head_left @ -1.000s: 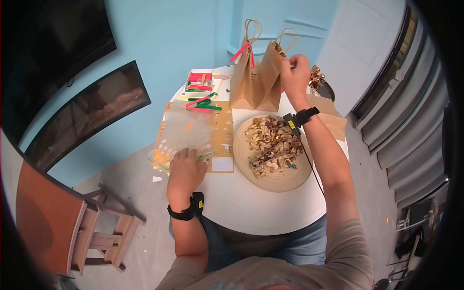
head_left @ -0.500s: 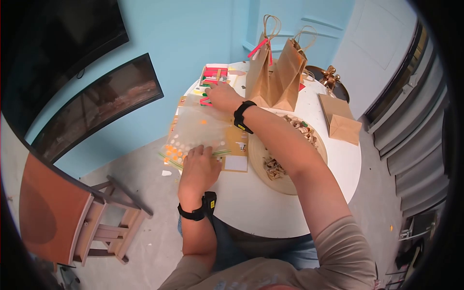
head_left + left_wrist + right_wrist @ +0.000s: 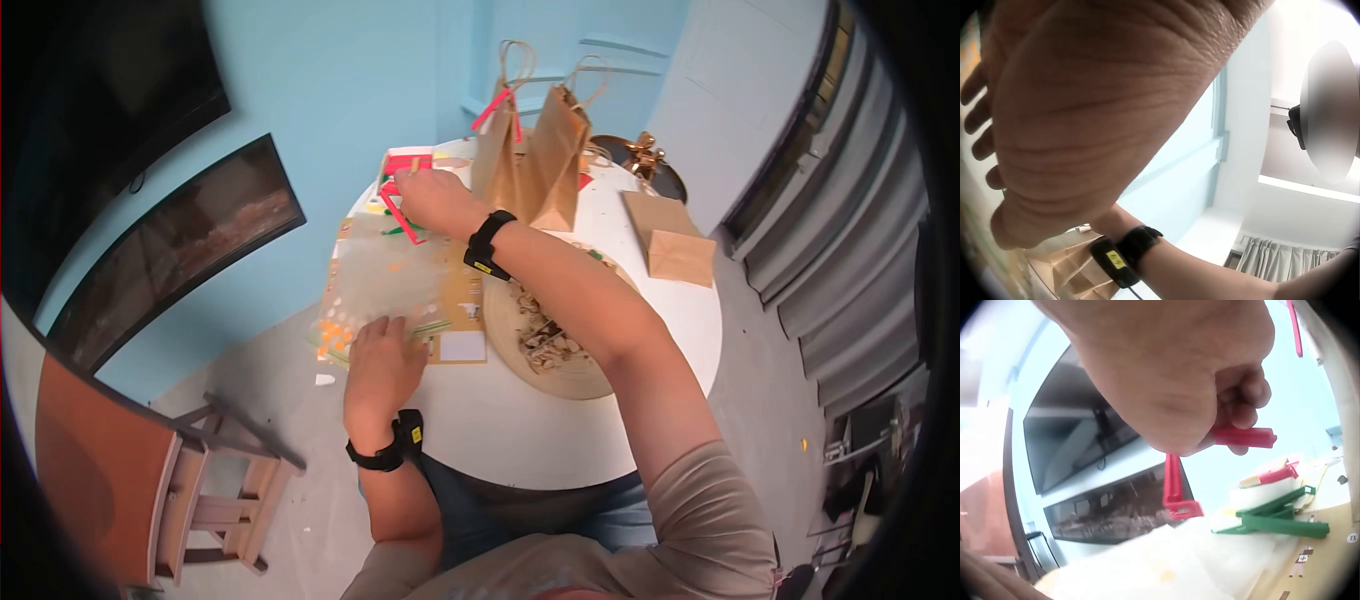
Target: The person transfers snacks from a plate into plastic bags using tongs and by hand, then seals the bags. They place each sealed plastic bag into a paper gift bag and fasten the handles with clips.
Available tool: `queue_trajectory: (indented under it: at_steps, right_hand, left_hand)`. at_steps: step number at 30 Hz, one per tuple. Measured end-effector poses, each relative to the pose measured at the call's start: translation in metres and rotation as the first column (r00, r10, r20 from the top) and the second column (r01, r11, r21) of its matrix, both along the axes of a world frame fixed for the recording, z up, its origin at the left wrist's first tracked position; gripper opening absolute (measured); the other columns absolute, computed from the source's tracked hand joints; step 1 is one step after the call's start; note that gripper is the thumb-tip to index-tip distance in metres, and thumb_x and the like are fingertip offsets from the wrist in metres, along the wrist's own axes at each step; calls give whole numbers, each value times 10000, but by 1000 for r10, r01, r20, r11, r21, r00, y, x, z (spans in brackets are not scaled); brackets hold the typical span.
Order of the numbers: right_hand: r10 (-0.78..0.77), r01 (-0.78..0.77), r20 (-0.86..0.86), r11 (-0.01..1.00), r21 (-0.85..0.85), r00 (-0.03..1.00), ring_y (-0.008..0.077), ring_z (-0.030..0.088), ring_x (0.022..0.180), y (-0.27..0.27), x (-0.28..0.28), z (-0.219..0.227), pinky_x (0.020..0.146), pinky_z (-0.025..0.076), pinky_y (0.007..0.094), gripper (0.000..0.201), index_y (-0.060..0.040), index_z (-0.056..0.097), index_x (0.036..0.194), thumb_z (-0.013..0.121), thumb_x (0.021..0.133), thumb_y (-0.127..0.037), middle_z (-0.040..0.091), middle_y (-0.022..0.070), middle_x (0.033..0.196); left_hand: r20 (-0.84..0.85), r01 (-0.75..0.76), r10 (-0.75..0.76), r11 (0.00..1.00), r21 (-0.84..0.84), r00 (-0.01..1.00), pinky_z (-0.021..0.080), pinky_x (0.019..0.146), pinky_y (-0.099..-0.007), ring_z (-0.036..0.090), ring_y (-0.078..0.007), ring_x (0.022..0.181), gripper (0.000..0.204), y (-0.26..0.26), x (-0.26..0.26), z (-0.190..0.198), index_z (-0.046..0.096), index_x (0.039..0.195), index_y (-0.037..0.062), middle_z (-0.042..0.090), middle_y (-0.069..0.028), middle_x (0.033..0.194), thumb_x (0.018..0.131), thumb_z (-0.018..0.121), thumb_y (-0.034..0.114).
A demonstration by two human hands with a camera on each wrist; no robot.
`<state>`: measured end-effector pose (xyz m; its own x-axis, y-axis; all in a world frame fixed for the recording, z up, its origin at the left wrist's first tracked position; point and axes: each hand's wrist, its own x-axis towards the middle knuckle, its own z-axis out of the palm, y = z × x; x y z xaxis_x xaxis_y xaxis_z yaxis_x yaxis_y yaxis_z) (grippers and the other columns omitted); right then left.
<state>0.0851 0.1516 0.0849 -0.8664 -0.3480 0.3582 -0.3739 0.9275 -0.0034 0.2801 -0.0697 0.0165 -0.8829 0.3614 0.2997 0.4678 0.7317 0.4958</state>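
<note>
And your right hand (image 3: 440, 203) has lifted from the pile! Half a second ago it reaches down over the clips beside the box; now its fingers are curled and gripping red clip pieces (image 3: 1244, 437), which stick out past the hand over the upper part of the frosted bag (image 3: 385, 265). Go back a second and that same hand is up by the paper bags. Your left hand (image 3: 385, 368), meanwhile, stays put, fingers spread and fairly straight, resting on the bag's near edge, by its green-lined strip. Your hands are well apart.

Now the count. Two red lengths show at your right hand, one pointing sideways and one hanging down; whether they are one opened clip or two, you can't tell from here. At least two green clips (image 3: 1285, 526) lie overlapped below, with more green partly hidden. There's one frosted bag with orange and white spots, lying over one brown printed sheet (image 3: 465, 275); one box (image 3: 384, 166) with red pieces in it; two upright paper bags (image 3: 555, 165), the left one with red strips near its handle; and one round plate (image 3: 508, 355) of dried pieces, partly under your right forearm. Folded brown paper (image 3: 680, 258) lies to the right.
</note>
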Motion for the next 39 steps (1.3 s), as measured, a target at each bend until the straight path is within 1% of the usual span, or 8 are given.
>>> queue_trajectory:
  at_steps: [5,7,9,13,18,28,37,39]
  right_hand:
    - [-35,26,-22,949,-314,999,469,770,1073,79,54,66,932,602,553,469,2,621,1385,695,950,-157,781,293,1125]
    - [-181,235,159,853,-467,971,434,769,1111,110,92,106,957,604,525,515,-44,607,1432,698,942,-170,770,279,1162]
    - [-190,161,7,810,-564,982,296,774,699,170,92,105,660,622,456,443,-16,603,1386,685,986,-188,765,192,966]
    - [-416,366,127,569,-737,901,251,700,571,253,109,118,495,533,418,357,20,618,1345,568,1080,-214,718,140,790]
    - [-519,398,149,410,-821,842,228,664,505,333,99,77,438,491,391,342,78,628,1276,516,1093,-189,696,151,710]
    - [-642,423,195,221,-879,742,305,733,539,352,16,61,494,578,445,386,122,733,904,540,1049,-179,740,227,704]
    - [-556,457,188,395,-797,809,316,797,659,309,-11,102,560,607,469,371,118,711,1095,528,1054,-202,769,245,818]
    - [-606,548,105,615,-566,788,401,817,825,306,-16,108,741,638,512,382,96,729,1155,569,1060,-238,790,314,954]
  left_hand:
    - [121,-5,6,1000,-13,993,471,1184,-556,609,-477,1359,542,-1,2,8,701,1395,-40,710,-271,1383,949,826,240]
    - [88,-3,4,1000,-10,996,474,1179,-553,611,-475,1356,543,-2,3,4,701,1393,-42,711,-271,1377,946,830,238]
    - [59,-1,2,1000,-8,998,476,1174,-551,614,-473,1352,544,-3,3,2,701,1391,-44,713,-271,1371,944,834,235]
    - [78,8,-9,1000,5,997,481,1166,-539,613,-466,1353,523,-1,5,8,704,1369,-44,715,-261,1376,943,833,230]
    - [49,-2,1,1000,17,999,487,1153,-539,616,-463,1341,483,2,4,4,707,1334,-42,720,-247,1363,942,824,215]
    - [66,-1,3,1000,-23,998,495,1116,-557,628,-466,1296,420,11,2,6,711,1296,-25,722,-243,1301,946,792,193]
    - [5,-1,1,1000,-17,1000,491,1112,-556,628,-474,1287,413,13,-4,-8,718,1301,-24,725,-244,1288,943,762,177]
    - [6,1,-1,1000,-21,1000,490,1113,-554,629,-472,1288,420,14,-3,-6,719,1306,-24,725,-243,1293,940,759,176]
